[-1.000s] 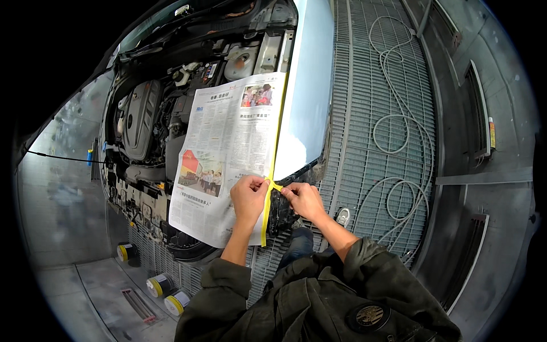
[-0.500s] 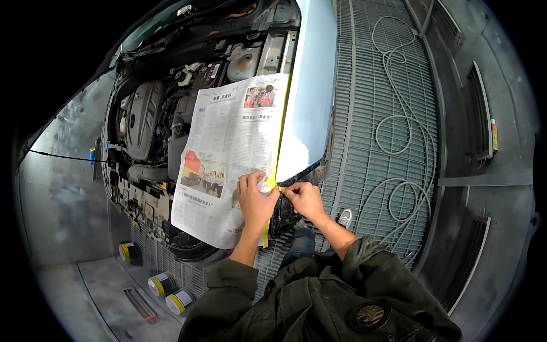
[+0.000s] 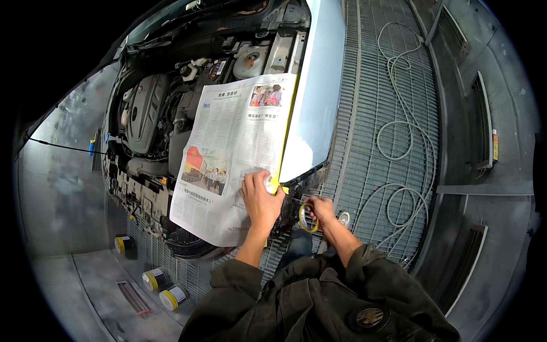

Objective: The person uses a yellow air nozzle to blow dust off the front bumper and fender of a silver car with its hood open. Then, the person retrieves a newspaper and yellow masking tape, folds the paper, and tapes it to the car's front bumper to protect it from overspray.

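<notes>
A newspaper sheet (image 3: 228, 148) lies spread over the open engine bay, next to a light blue car fender (image 3: 319, 102). A strip of yellow masking tape (image 3: 285, 137) runs along the sheet's right edge where it meets the fender. My left hand (image 3: 261, 199) presses flat on the paper's lower right corner, fingers on the end of the tape. My right hand (image 3: 320, 210) sits lower right of it and grips a roll of yellow tape (image 3: 307, 216), held off the paper.
The engine (image 3: 145, 108) lies exposed left of the paper. Several tape rolls (image 3: 165, 288) stand on the floor at lower left. A white hose (image 3: 399, 142) loops over the metal floor grating (image 3: 376, 171) on the right.
My right hand has pulled away from the paper's edge with the tape roll, down and to the right. My left hand stays pressed on the lower corner.
</notes>
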The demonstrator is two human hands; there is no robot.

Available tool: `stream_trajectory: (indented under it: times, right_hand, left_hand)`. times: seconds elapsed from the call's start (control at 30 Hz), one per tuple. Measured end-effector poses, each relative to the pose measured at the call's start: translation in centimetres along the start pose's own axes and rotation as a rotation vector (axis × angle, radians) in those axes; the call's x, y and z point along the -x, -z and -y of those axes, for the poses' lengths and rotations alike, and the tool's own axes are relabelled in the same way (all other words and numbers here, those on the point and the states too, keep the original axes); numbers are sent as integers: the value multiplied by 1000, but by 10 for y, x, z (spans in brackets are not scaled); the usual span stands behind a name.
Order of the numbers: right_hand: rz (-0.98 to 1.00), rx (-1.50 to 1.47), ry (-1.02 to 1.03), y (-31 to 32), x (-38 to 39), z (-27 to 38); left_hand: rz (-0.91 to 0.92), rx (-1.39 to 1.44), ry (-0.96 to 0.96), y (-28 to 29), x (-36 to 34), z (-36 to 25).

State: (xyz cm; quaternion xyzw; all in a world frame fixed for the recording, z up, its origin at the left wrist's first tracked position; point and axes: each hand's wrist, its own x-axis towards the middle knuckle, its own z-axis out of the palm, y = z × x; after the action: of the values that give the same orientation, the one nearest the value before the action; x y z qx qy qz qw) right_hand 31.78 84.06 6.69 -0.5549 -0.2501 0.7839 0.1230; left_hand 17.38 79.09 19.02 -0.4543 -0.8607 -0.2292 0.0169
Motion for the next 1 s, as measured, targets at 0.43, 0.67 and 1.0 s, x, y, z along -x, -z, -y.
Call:
stream_trajectory:
  times: [0.43,0.67,1.0]
  right_hand:
    - [223,147,229,2,45,13]
    - [222,496,537,-14,87,39]
    - [445,564,678,-15,101,56]
  left_hand:
    - [370,637,210,5,-27,51]
    - [60,458,314,10,-12,26]
    - [627,855,424,33,13,20]
